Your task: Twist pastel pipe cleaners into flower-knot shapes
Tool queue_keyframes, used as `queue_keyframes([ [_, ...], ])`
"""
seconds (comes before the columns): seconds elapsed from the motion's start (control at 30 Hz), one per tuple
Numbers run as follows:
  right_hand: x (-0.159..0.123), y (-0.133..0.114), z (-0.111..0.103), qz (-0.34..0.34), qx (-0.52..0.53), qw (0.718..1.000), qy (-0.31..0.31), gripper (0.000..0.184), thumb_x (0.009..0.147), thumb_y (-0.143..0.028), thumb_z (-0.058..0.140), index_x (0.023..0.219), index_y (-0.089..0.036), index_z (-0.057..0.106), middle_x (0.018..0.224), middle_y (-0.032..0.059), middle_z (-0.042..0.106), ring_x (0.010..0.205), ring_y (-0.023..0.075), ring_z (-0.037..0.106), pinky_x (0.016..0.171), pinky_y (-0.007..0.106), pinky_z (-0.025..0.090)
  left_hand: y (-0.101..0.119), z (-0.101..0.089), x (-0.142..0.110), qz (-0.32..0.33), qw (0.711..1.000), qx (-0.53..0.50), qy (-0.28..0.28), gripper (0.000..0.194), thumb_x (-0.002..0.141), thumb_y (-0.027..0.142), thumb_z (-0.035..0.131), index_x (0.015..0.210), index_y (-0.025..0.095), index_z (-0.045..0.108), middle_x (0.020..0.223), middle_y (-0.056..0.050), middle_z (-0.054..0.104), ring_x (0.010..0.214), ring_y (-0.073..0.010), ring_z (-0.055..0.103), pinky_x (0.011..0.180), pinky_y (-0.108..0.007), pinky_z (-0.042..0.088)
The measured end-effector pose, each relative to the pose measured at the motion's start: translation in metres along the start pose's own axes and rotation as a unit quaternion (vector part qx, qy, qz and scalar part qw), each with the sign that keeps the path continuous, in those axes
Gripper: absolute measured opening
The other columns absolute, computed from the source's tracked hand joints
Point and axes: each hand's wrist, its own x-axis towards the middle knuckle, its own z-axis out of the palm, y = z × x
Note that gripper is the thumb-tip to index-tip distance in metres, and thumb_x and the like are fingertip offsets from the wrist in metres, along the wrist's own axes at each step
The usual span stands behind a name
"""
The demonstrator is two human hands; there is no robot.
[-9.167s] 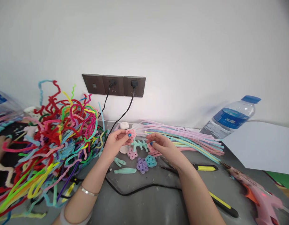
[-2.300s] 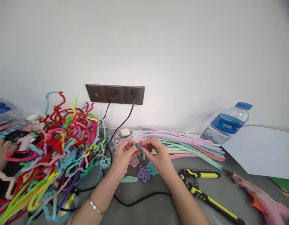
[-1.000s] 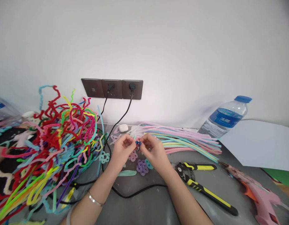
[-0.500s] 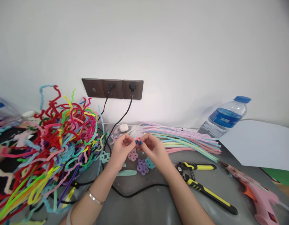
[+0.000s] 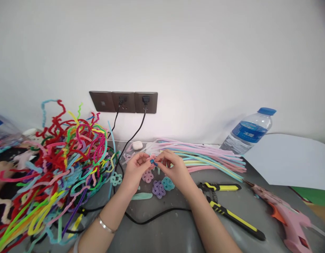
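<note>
Between my two hands is a small pink pipe-cleaner flower (image 5: 152,156), partly covered by the fingers. My left hand (image 5: 136,172) pinches its left side with thumb and fingertips. My right hand (image 5: 175,170) is closed at its right side, thumb against index finger. Just below lie finished-looking flowers of bent pipe cleaner: a pink one (image 5: 147,176), a purple one (image 5: 158,189), a teal one (image 5: 168,183) and a mint one (image 5: 116,179). A flattened mint pipe-cleaner loop (image 5: 142,196) rests near my left wrist.
A tangled heap of coloured pipe cleaners (image 5: 72,165) fills the left, with another person's hand (image 5: 1,174) beyond. Straight pastel pipe cleaners (image 5: 204,156), wire strippers (image 5: 231,207), a pink glue gun (image 5: 289,218), a water bottle (image 5: 249,130) and white paper (image 5: 291,161) lie right. Black cables (image 5: 136,133) cross the table.
My fingers have shifted on the pink flower, and more of it shows now. My right hand's fingers have curled differently. The whole view has moved slightly.
</note>
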Motion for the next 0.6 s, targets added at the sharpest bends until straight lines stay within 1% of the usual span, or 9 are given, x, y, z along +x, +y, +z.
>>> queue_keyframes([
  [0.13, 0.0004, -0.0021, -0.0022, -0.015, -0.007, 1.0, 0.009, 0.01, 0.087, -0.016, 0.058, 0.082, -0.021, 0.066, 0.076, 0.0022, 0.056, 0.063, 0.0153, 0.051, 0.056, 0.026, 0.04, 0.0013, 0.0005, -0.0005, -0.009, 1.0, -0.01, -0.01, 0.037, 0.053, 0.035, 0.089, 0.076, 0.014, 0.068, 0.071, 0.001, 0.067, 0.063, -0.0101, 0.062, 0.065, -0.022, 0.055],
  [0.2, 0.0003, -0.004, -0.0022, -0.031, -0.017, 0.999, 0.008, 0.012, 0.088, -0.015, 0.057, 0.082, -0.021, 0.064, 0.078, 0.0023, 0.056, 0.064, 0.0155, 0.052, 0.057, 0.027, 0.041, 0.0028, 0.0009, -0.0011, -0.012, 1.0, -0.013, -0.02, 0.036, 0.054, 0.035, 0.089, 0.075, 0.014, 0.069, 0.069, 0.001, 0.066, 0.062, -0.0096, 0.061, 0.065, -0.022, 0.055],
  [0.3, 0.0, -0.0063, -0.0017, -0.044, -0.031, 0.999, 0.006, 0.012, 0.089, -0.014, 0.055, 0.084, -0.022, 0.062, 0.082, 0.0027, 0.058, 0.064, 0.0155, 0.052, 0.06, 0.028, 0.041, 0.0044, 0.0016, -0.0017, -0.014, 1.0, -0.014, -0.016, 0.033, 0.055, 0.034, 0.089, 0.073, 0.015, 0.069, 0.067, 0.001, 0.066, 0.061, -0.0097, 0.061, 0.065, -0.023, 0.055],
  [0.43, -0.0004, -0.008, -0.0012, -0.051, -0.021, 0.998, 0.013, 0.01, 0.089, -0.016, 0.055, 0.082, -0.023, 0.059, 0.084, 0.0036, 0.059, 0.068, 0.0169, 0.053, 0.062, 0.029, 0.042, 0.0027, 0.0016, -0.001, -0.011, 1.0, -0.019, -0.019, 0.031, 0.056, 0.033, 0.088, 0.073, 0.015, 0.07, 0.068, 0.001, 0.066, 0.06, -0.0101, 0.061, 0.064, -0.023, 0.055],
  [0.53, -0.001, -0.0084, -0.0003, -0.041, -0.021, 0.998, 0.034, 0.01, 0.089, -0.015, 0.056, 0.081, -0.022, 0.058, 0.08, 0.0022, 0.056, 0.067, 0.0164, 0.051, 0.062, 0.028, 0.041, -0.0006, 0.0003, -0.0003, 0.007, 0.999, -0.02, -0.024, 0.029, 0.057, 0.032, 0.087, 0.074, 0.016, 0.07, 0.067, 0.001, 0.066, 0.062, -0.0105, 0.061, 0.064, -0.023, 0.055],
  [0.6, -0.0017, -0.0084, 0.0013, -0.028, -0.043, 0.997, 0.049, 0.012, 0.087, -0.013, 0.056, 0.08, -0.022, 0.056, 0.078, 0.001, 0.055, 0.065, 0.0155, 0.049, 0.061, 0.027, 0.039, -0.0032, -0.0008, 0.0, 0.039, 0.999, 0.01, -0.023, 0.026, 0.061, 0.033, 0.085, 0.073, 0.016, 0.069, 0.071, 0.0, 0.069, 0.066, -0.0122, 0.064, 0.067, -0.024, 0.055],
])
